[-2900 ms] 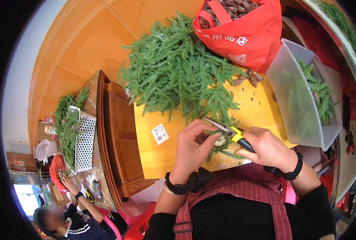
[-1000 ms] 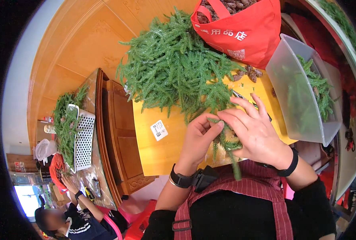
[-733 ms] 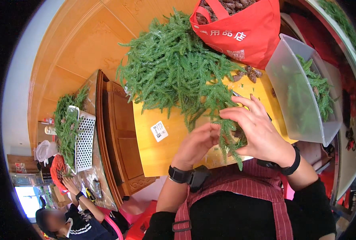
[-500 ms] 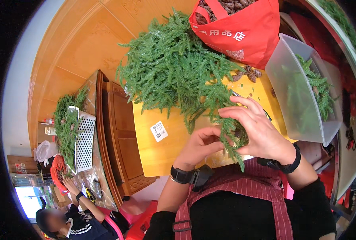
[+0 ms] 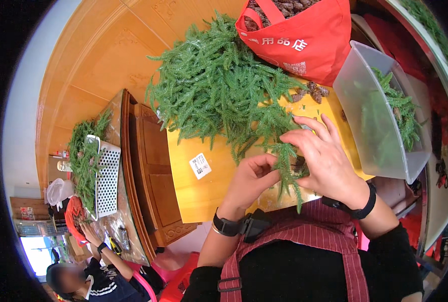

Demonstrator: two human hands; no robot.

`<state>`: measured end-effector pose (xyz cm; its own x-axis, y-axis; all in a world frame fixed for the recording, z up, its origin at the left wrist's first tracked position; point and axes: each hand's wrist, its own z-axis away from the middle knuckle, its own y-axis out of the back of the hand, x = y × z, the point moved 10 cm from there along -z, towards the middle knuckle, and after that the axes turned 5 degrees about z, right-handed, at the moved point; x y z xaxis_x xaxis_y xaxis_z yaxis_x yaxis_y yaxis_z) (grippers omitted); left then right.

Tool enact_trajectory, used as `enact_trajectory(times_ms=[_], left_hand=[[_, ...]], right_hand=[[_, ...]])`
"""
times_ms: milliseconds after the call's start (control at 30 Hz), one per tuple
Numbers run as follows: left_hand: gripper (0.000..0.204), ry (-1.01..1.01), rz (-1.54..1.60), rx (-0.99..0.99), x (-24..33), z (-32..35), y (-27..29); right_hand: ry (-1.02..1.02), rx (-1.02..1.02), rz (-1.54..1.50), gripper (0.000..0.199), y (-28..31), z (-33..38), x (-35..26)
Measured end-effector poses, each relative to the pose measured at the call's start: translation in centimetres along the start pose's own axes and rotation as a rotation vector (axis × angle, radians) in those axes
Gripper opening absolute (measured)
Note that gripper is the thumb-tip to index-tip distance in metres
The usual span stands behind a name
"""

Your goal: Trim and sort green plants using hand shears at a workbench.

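A green artificial pine sprig [image 5: 286, 162] hangs between my hands near the front of the yellow table. My left hand [image 5: 248, 185] is closed, thumb and forefinger pinching the sprig from its left side. On the other side, my right hand [image 5: 330, 163] curves round it, with thumb and forefinger closed at the sprig and other fingers raised. Something dark and brown shows between the right thumb and forefinger, too covered to name. Just beyond lies a large heap of similar pine branches [image 5: 216, 85]. Part of a tool beneath my right fingers is mostly hidden.
A red bag [image 5: 309, 50] full of pine cones stands at the back, with loose pine cones [image 5: 315, 92] before it. A translucent bin [image 5: 357, 113] holding sprigs is at right. On the far-left table, a co-worker's hand [image 5: 90, 234] is beside a red bag and white perforated basket [image 5: 108, 176].
The sprig has turned a little and its tip has shifted left. My right hand's upper fingers have lifted and spread; my left hand has barely moved.
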<state>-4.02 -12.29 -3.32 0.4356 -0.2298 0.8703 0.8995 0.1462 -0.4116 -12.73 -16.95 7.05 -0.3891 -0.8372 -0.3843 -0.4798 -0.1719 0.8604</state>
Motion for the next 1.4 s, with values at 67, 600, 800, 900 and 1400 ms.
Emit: enact_trajectory(times_ms=[67,600,800,900,1400], left_hand=[[0.011,0.018,0.031,-0.011,-0.4,-0.1,-0.2],[0.009,0.029,0.128,-0.068,-1.5,-0.2,-0.4],[0.018,0.033,0.145,-0.138,-1.8,-0.1,-0.5],[0.019,0.039,0.132,-0.128,-2.0,0.0,-0.3],[0.016,0.052,0.139,-0.109,-2.0,0.1,-0.1]], right_hand=[[-0.040,-0.027,-0.047,0.070,-0.2,0.2,0.6],[-0.054,-0.072,-0.107,0.069,-1.0,0.6,1.2],[-0.049,-0.032,-0.126,0.064,-0.7,0.8,1.3],[-0.046,-0.038,-0.122,0.062,-0.8,0.8,1.3],[-0.070,-0.006,-0.128,0.055,-0.6,1.0,1.6]])
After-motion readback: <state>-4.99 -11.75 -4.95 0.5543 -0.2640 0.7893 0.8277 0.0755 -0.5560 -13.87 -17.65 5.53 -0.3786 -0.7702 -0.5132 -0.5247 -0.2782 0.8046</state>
